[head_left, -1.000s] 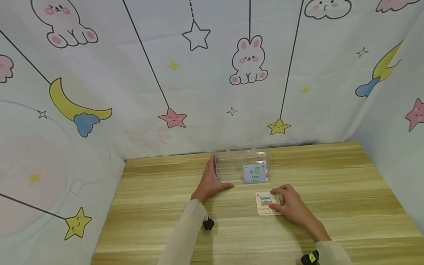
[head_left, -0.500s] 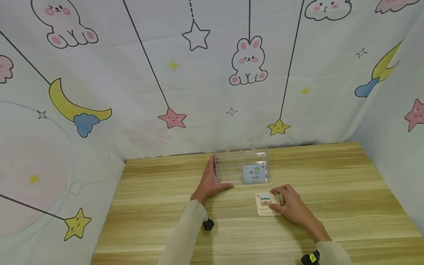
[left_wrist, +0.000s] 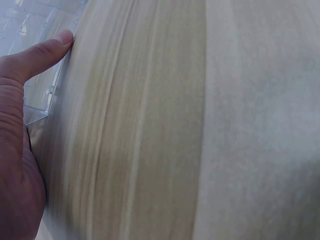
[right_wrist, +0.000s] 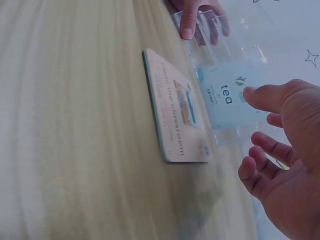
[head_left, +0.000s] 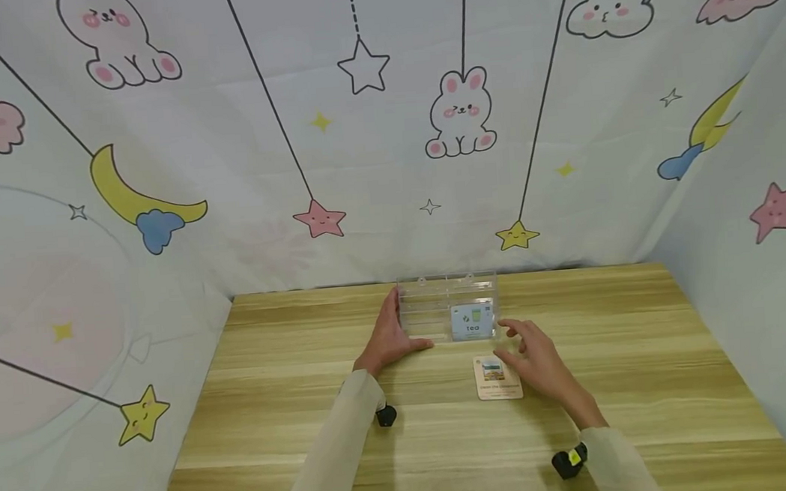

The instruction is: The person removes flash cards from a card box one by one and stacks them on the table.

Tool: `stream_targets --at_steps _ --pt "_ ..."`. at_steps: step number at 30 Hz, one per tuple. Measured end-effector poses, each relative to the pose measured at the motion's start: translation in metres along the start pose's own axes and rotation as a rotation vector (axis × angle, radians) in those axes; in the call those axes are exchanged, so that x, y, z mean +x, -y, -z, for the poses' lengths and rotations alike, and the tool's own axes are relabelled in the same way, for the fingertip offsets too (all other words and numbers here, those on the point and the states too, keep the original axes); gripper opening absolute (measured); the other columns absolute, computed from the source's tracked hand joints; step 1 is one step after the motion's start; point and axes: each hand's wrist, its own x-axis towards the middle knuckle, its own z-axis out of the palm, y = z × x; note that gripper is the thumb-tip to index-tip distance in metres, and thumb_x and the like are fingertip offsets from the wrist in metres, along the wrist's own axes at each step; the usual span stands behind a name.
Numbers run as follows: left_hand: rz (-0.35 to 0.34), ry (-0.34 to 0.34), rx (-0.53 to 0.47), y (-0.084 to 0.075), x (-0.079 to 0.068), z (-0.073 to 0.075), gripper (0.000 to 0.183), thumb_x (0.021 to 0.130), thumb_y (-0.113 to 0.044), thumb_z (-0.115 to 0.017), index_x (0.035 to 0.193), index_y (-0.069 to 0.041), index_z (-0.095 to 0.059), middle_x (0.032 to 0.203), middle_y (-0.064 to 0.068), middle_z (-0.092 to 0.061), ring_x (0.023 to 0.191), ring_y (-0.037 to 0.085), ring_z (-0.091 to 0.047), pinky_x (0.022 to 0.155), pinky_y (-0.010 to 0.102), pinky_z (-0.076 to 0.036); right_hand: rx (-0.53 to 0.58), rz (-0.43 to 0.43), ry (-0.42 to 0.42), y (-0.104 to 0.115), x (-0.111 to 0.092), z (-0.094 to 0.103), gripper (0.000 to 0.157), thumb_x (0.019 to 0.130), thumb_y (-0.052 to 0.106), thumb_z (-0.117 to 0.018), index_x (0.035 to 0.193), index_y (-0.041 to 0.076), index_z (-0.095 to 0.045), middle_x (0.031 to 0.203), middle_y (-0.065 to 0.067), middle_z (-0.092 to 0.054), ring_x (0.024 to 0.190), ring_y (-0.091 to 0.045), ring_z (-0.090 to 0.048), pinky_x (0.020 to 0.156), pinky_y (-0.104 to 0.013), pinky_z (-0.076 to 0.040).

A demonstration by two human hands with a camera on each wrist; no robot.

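A clear plastic card rack with compartments stands at the back of the table. My left hand holds its left end, the thumb along the front lower edge and the fingers at the side. A blue "tea" card sits in the lower right compartment. In front of the rack lies a small stack of cards, its pinkish top card reading "clean the classroom". My right hand hovers by the rack's right end and the stack's upper right corner, fingers loosely bent and apart, with nothing between them.
Everything rests on a wood-grain table. Behind it and at both sides hangs a white curtain printed with rabbits, stars and moons. A dark wrist camera sits by the right sleeve.
My right hand has let go of the card stack's right edge and moved up and away toward the rack's right end. The left hand, rack and cards have stayed put.
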Motion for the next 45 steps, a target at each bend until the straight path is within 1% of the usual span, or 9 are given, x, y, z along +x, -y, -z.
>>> stream_targets --at_steps 3,8,15,20,27,33,37,42,45 --pt "0.003 0.002 -0.001 0.002 0.001 -0.001 0.139 0.066 -0.035 -0.101 0.166 -0.011 -0.008 0.167 0.014 -0.024 0.153 0.026 -0.028 0.121 0.037 -0.030 0.003 0.013 -0.004 0.004 0.008 0.002 0.056 0.096 0.018 -0.077 0.147 0.006 -0.054 0.119 -0.019 -0.061 0.085 -0.024 -0.051 0.072 -0.037 -0.044" --pt "0.005 0.000 0.016 0.003 0.002 -0.001 0.139 0.065 -0.036 -0.102 0.165 -0.012 -0.009 0.166 0.013 -0.026 0.152 0.025 -0.030 0.122 0.036 -0.030 -0.007 0.051 -0.004 0.008 0.019 0.003 0.059 0.097 0.017 -0.076 0.150 0.006 -0.051 0.117 -0.019 -0.061 0.082 -0.022 -0.048 0.071 -0.037 -0.044" --pt "0.011 0.006 0.021 0.001 0.002 0.000 0.140 0.066 -0.037 -0.101 0.166 -0.011 -0.007 0.167 0.014 -0.024 0.153 0.027 -0.028 0.122 0.038 -0.029 -0.004 0.040 0.030 0.008 0.028 0.002 0.064 0.098 0.016 -0.075 0.154 0.007 -0.047 0.118 -0.019 -0.058 0.083 -0.023 -0.046 0.069 -0.037 -0.041" --pt "0.016 0.007 0.023 0.000 0.003 -0.001 0.140 0.066 -0.037 -0.101 0.166 -0.011 -0.006 0.168 0.014 -0.023 0.154 0.027 -0.027 0.122 0.037 -0.029 0.004 0.041 0.030 0.007 0.030 0.002 0.063 0.097 0.015 -0.075 0.154 0.007 -0.047 0.117 -0.020 -0.058 0.082 -0.023 -0.045 0.069 -0.037 -0.041" --pt "0.012 -0.003 0.022 0.000 0.004 -0.001 0.140 0.064 -0.037 -0.102 0.165 -0.012 -0.009 0.166 0.013 -0.026 0.152 0.027 -0.030 0.121 0.038 -0.030 0.016 0.053 0.026 0.007 0.030 0.003 0.061 0.097 0.013 -0.075 0.152 0.006 -0.048 0.117 -0.020 -0.058 0.081 -0.022 -0.045 0.068 -0.037 -0.041" --pt "0.008 -0.010 0.025 -0.001 0.004 -0.001 0.139 0.064 -0.037 -0.102 0.165 -0.012 -0.009 0.165 0.013 -0.027 0.151 0.026 -0.032 0.122 0.038 -0.030 0.015 0.046 0.026 0.006 0.031 0.004 0.061 0.097 0.013 -0.075 0.151 0.006 -0.049 0.118 -0.020 -0.058 0.081 -0.022 -0.045 0.069 -0.037 -0.042" --pt "0.011 -0.007 0.023 -0.002 0.004 0.000 0.140 0.064 -0.038 -0.102 0.165 -0.012 -0.009 0.167 0.013 -0.026 0.152 0.025 -0.030 0.122 0.038 -0.029 0.018 0.041 0.030 0.006 0.031 0.004 0.060 0.097 0.015 -0.075 0.151 0.007 -0.050 0.119 -0.020 -0.059 0.083 -0.023 -0.046 0.069 -0.037 -0.042" --pt "-0.008 -0.018 0.028 0.000 0.005 -0.002 0.139 0.065 -0.038 -0.101 0.165 -0.009 -0.009 0.166 0.016 -0.027 0.152 0.028 -0.031 0.122 0.043 -0.031 0.018 0.040 0.028 0.007 0.031 0.005 0.059 0.097 0.015 -0.076 0.150 0.007 -0.051 0.119 -0.021 -0.059 0.084 -0.024 -0.047 0.069 -0.037 -0.042" --pt "-0.013 -0.019 0.036 0.001 0.005 -0.002 0.138 0.065 -0.038 -0.101 0.165 -0.009 -0.010 0.166 0.016 -0.027 0.151 0.028 -0.032 0.122 0.044 -0.031 0.018 0.043 0.023 0.007 0.031 0.005 0.058 0.097 0.015 -0.076 0.149 0.007 -0.052 0.121 -0.022 -0.059 0.085 -0.026 -0.048 0.070 -0.038 -0.043"
